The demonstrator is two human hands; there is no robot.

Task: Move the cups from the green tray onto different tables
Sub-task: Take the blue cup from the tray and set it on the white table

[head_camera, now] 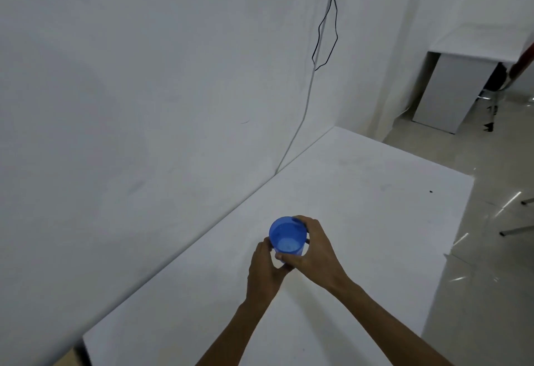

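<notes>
1. A blue cup (287, 237) stands upright over the white table (361, 206), at about 6 o'clock in the view, near the wall (144, 76) edge.
2. The left hand (264, 271) wraps its lower side; the right hand (313, 247) grips the rim and right side. Both sets of fingers are curled around the cup.
3. Whether its base touches the tabletop cannot be told.
4. Judged progress: this cup is nearly delivered. The green tray is out of view, so the remaining cups are unknown; a second table (476, 47) stands at 2 o'clock.

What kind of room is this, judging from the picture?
Probably a plain office or lab room: bare white walls, a white table, a second white desk further back, and loose cables hanging down the wall.
</notes>
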